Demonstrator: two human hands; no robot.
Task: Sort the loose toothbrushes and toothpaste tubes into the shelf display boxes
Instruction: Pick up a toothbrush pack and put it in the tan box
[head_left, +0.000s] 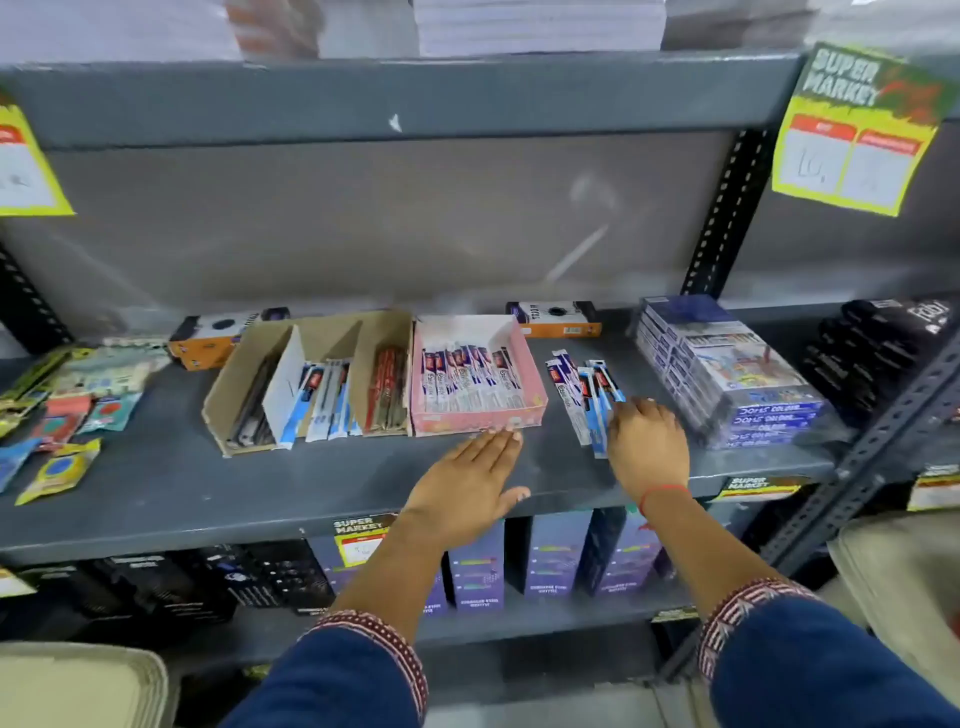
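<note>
Right hand (647, 447) rests fingers-down on loose toothbrush packs (584, 400), grip unclear. Left hand (467, 486) lies flat, empty, touching the pink box (530, 415). Packs look light, slippery; pinch mid-length.

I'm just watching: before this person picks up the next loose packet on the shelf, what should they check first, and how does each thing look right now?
1. Loose packets within reach: ok, they lie on the shelf right of the pink box, beside the right hand.
2. Right hand free to grab: cannot tell, its fingers curl down at the packets and hide any grip.
3. Left hand empty: ok, it lies flat and open, fingertips at the pink box's front edge.
4. Room in the pink box: ok, bare space shows on its right side.
5. Room in the brown divided box: ok, its compartments are only partly filled.
6. Which box suits each packet: cannot tell, the printing is blurred.
</note>
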